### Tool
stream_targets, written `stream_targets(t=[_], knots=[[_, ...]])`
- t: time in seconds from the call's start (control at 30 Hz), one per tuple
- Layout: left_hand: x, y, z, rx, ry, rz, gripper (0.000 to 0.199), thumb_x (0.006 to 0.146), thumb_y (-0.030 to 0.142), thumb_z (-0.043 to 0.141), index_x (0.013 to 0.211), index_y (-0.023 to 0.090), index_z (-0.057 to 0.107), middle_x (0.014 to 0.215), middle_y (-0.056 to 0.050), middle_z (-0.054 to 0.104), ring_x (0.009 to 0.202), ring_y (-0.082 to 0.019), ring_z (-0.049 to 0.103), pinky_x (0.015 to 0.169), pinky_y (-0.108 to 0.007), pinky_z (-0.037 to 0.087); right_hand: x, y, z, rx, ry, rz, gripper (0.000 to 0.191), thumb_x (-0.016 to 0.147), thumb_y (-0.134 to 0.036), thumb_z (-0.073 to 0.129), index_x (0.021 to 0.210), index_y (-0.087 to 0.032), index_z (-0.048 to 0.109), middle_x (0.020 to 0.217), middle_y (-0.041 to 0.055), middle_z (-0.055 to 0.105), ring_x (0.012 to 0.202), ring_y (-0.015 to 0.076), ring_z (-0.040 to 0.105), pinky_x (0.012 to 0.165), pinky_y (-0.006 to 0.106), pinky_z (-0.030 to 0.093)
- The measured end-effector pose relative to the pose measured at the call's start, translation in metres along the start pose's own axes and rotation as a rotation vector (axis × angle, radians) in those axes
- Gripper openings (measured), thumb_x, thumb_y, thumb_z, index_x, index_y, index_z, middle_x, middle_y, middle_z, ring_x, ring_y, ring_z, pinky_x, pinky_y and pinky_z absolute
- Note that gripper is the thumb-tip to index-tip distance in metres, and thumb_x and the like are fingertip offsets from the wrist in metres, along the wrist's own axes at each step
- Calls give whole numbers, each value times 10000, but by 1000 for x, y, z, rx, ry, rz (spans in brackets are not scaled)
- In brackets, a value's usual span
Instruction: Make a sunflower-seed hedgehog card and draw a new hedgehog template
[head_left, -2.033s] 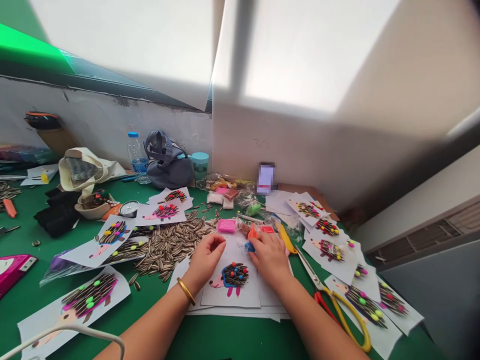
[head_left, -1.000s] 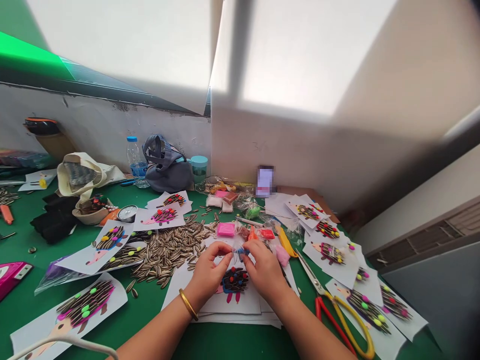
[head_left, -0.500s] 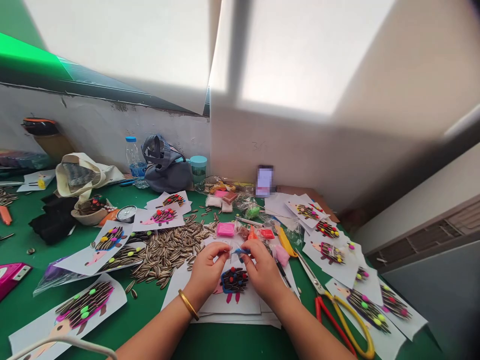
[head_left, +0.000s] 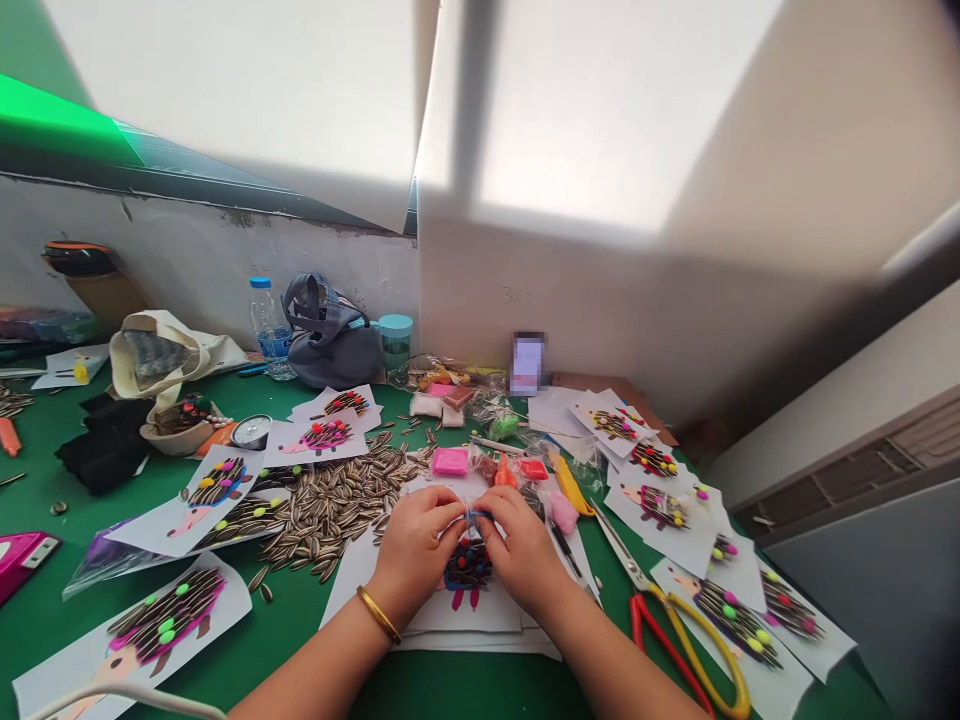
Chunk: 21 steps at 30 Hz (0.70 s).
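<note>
Through the head camera, my only view, I have the left hand (head_left: 417, 540) and the right hand (head_left: 523, 545) close together above the middle of the green bench (head_left: 465, 685), toward its near edge. Both are clamped by thumb and fingers on a small blue packet in clear wrap (head_left: 477, 515), mostly hidden by the fingertips. A gold bangle (head_left: 379, 613) circles the left wrist. Right below the hands I see a hedgehog picture (head_left: 469, 567), partly covered, lying on a stack of white sheets (head_left: 442, 643).

To the left of the stack I have a heap of sunflower seeds (head_left: 337, 500). Just beyond the hands sit a pink clay packet (head_left: 450, 461) and a red clay packet (head_left: 533, 469), with a yellow cutter (head_left: 572, 487) to their right. Yellow-handled scissors (head_left: 640, 579) point away from the near edge, beside more hedgehog pictures (head_left: 655, 503) along the right edge. A blurred phone (head_left: 528, 365) leans upright at the far edge.
</note>
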<state>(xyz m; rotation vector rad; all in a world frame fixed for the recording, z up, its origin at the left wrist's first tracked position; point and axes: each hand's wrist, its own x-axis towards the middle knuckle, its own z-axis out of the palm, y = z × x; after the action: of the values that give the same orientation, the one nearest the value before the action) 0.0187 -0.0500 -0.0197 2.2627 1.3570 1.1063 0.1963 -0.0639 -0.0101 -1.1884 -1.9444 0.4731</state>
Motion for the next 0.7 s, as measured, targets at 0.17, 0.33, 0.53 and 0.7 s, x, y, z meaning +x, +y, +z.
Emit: stream_targets(t=[0.17,0.33,0.53,0.7], knots=[[2,-4,-1,-143,12,-61,150,856,235,597,875,251,744,915,-54,686,864,-205,626,792,-341,505,1,-1,-2,28,17,-2,153,922,-165,478,991,-218,605,992,69,604,942,201,580,862,341,495],[1,-4,0,-76,-17,-25,142,845,294,634,929,271,746,966,-60,692,911,-223,624,824,-365,490,2,-1,-4,72,3,-22,135,926,-177,475,983,-213,592,987,68,603,942,199,570,859,338,488],[1,-4,-1,23,73,77,104,846,263,637,838,270,741,903,-55,705,883,-231,620,833,-386,448,1,0,-2,99,-41,-15,120,917,-163,484,968,-212,582,964,50,607,923,187,561,840,320,472],[0,1,-4,54,99,113,103,864,243,602,865,254,704,919,-52,700,899,-229,605,872,-394,421,2,-2,-3,75,9,-2,108,915,-177,492,954,-213,586,950,52,609,925,192,565,840,320,471]])
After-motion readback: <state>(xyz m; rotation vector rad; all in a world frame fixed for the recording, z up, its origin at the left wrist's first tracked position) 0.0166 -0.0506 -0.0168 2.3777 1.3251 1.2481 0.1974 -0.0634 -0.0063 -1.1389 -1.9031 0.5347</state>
